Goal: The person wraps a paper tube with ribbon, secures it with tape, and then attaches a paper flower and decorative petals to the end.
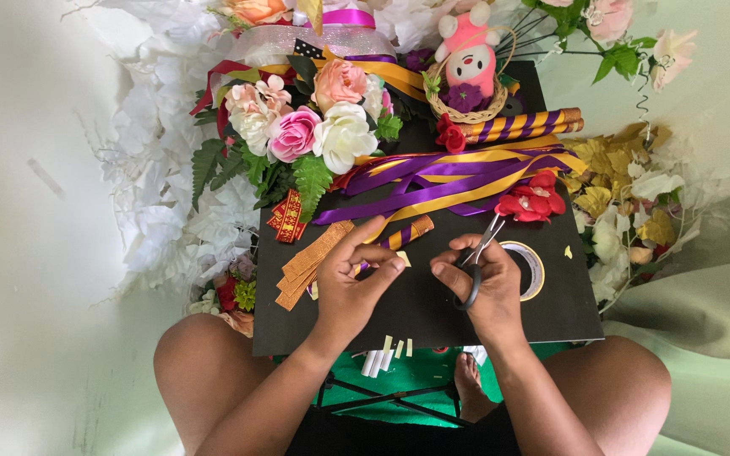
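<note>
Striped ribbon piece [399,239]: purple and gold, pinched in the left hand [350,283], above the black board [416,312] on the lap.
Left hand: fingers closed on the ribbon piece.
Right hand [487,287]: grips the scissors [476,257], blades pointing up and away.
Tape roll [527,268]: just beside the right hand.
Long ribbons [458,177]: spread across the board.
Flower bouquet [297,127]: at upper left.

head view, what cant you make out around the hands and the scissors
- Scissors: handles mostly wrapped by the right hand; blade tips too thin to tell open or closed.
- Small pale piece at the left hand fingertips: too small to identify.
- Tape roll: partly behind the right hand.
</note>
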